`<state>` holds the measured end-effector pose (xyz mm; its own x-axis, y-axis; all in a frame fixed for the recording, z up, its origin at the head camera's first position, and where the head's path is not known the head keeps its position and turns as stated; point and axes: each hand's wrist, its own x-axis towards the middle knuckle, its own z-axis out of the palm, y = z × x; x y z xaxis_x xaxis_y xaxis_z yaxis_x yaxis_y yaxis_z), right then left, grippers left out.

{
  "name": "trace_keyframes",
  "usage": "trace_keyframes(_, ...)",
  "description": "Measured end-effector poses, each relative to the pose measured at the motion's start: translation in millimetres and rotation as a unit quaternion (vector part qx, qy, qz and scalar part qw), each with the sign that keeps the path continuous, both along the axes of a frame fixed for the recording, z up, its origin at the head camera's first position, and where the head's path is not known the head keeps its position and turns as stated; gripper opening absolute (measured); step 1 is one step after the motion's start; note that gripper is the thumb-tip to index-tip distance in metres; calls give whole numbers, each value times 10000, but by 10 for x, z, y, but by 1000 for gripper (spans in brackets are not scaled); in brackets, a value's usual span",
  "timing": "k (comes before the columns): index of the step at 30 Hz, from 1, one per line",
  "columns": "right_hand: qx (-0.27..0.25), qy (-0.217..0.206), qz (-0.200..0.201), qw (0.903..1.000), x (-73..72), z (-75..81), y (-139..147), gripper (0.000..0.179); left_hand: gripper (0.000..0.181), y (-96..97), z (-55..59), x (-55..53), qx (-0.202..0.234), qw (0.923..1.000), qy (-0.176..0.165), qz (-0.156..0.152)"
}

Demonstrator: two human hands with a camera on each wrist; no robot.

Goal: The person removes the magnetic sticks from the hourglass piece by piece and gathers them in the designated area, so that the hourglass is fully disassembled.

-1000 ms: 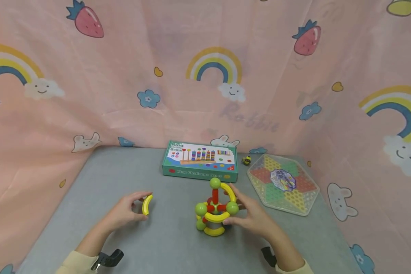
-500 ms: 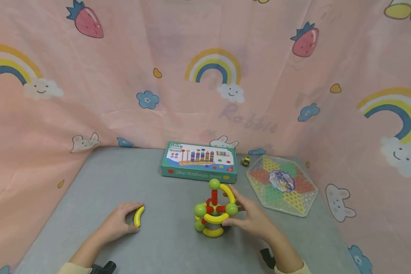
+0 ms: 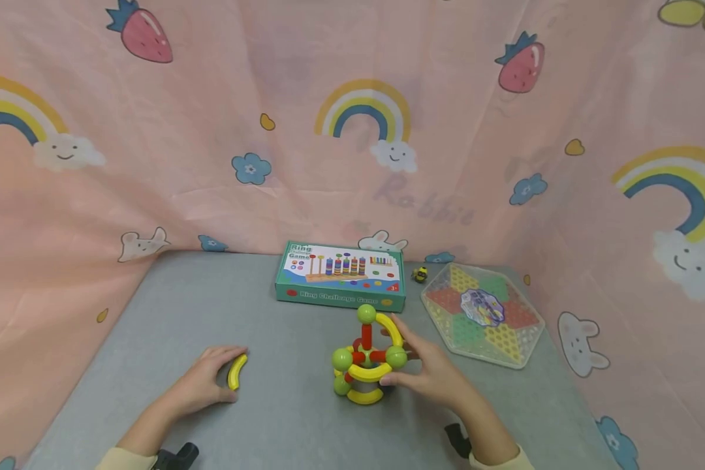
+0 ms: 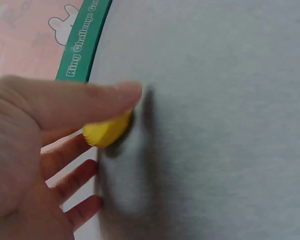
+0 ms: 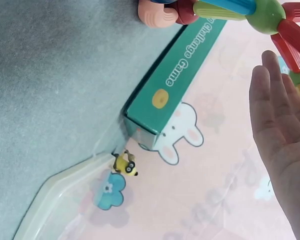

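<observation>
In the head view, a short curved yellow piece (image 3: 237, 372) lies at the left of the table, between the thumb and index finger of my left hand (image 3: 196, 385). These fingers stand slightly apart around it. Up close in the left wrist view, my thumb partly covers the yellow piece (image 4: 107, 132), and the other fingers are spread. My right hand (image 3: 431, 369) holds the right side of a ball-and-rod toy structure (image 3: 368, 373), thumb in front and fingers partly hidden behind. Green balls, red rods and yellow arcs form it; the right wrist view also shows blue.
Behind the structure lies a green Ring Challenge Game box (image 3: 341, 277). A small black-and-yellow bee figure (image 3: 420, 274) sits between the box and a hexagonal Chinese checkers board (image 3: 482, 316) at the right. A pink patterned cloth (image 3: 305, 209) hangs along the table's back.
My left hand has moved down and left with the yellow piece, and its fingers have since parted slightly from it. The right hand and the structure stay in place.
</observation>
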<state>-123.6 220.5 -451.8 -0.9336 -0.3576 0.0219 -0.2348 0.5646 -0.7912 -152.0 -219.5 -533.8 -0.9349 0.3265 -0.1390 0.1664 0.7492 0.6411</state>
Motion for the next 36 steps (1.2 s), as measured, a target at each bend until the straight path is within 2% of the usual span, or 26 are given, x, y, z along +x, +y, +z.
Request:
trace_keyframes(6, -25, 46, 47, 10000, -3, -18, -1, 102, 79, 18, 99, -30, 130, 9996, 258, -73)
trace_keyframes(10, -52, -45, 42, 10000, -3, -11, -3, 102, 69, 62, 168, -62, 461, 9979, 434, -146)
trace_keyframes(16, -144, -169, 6, 9998, 4, -7, -10, 102, 62, 195, 305, -111, 845, 9909, 935, -475)
trace_keyframes(26, -143, -64, 18, 9999, -3, -18, -8, 101, 58, 477, 536, -183, 1131, 9852, 1074, -716)
trace_keyframes(30, -171, -58, 54, 9998, 0, -32, -2, 101, 57, 616, 585, -238, 1257, 9806, 1156, -960)
trace_keyframes(34, -181, -60, 69, 9998, 3, -26, -2, 101, 58, 762, 636, -264, 1496, 9721, 1143, -1402)
trace_keyframes(36, -190, -13, 85, 9998, -2, -19, -6, 101, 60, 836, 680, -257, 1677, 9669, 1032, -1623)
